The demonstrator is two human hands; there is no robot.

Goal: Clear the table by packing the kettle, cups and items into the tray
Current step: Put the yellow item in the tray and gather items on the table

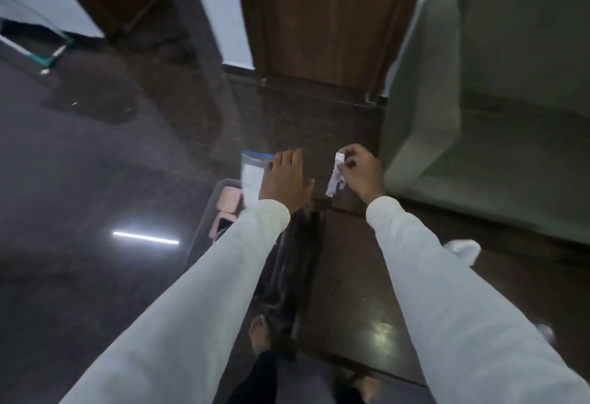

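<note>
My left hand [284,180] grips a clear zip bag [252,177] with a blue seal strip and white contents, held over the grey tray [204,221] on the floor. Pink items [228,202] lie inside the tray, partly hidden by my left sleeve. My right hand [362,172] pinches a crumpled white paper scrap [335,177] above the far end of the dark wooden table [351,276]. A white cloth or tissue [463,248] lies at the table's right edge. The frame is blurred by motion.
A green sofa [495,100] stands close on the right of the table. A wooden door [322,20] is straight ahead. The glossy dark floor [95,164] spreads to the left. My bare foot [260,333] stands beside the table's near left corner.
</note>
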